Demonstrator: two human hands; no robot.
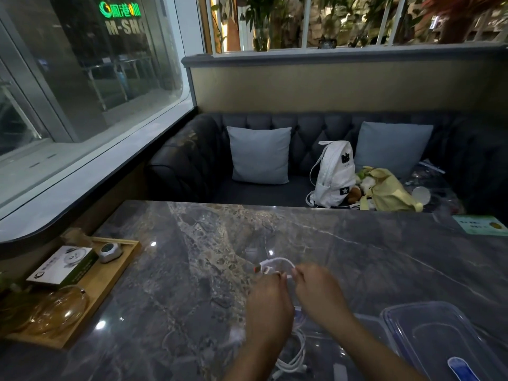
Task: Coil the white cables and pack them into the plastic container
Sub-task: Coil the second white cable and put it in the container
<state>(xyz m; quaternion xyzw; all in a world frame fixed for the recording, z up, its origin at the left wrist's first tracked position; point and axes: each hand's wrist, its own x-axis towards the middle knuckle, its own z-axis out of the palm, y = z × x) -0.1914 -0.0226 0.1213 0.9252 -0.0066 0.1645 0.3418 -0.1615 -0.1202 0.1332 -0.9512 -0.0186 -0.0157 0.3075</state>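
— Head view, starting left of the plastic container (393, 309): what has your left hand (268, 306) got?

— It is curled, fingertips pinching the white cable (277, 261) close to its plug end, well left of the container and beyond its far rim.

— And the cable itself?

— Thin, smooth, round white cord, bent into one small arch above the grey veined marble table (192, 270). It bridges my two hands. The plug shows a reddish tip, too blurred to say more.

— Your right hand?

— My right hand (319, 292) sits just beside the left one, also left of the container, thumb and forefinger pinched on the arch's other end.

— Anything else of the job?

— Loose cables (295, 353) lie in a slack white bundle between my forearms, near the container's left edge. I cannot tell whether they lie inside anything. The container is clear and glossy, rectangular with rounded corners, with a blue tab on its near side.
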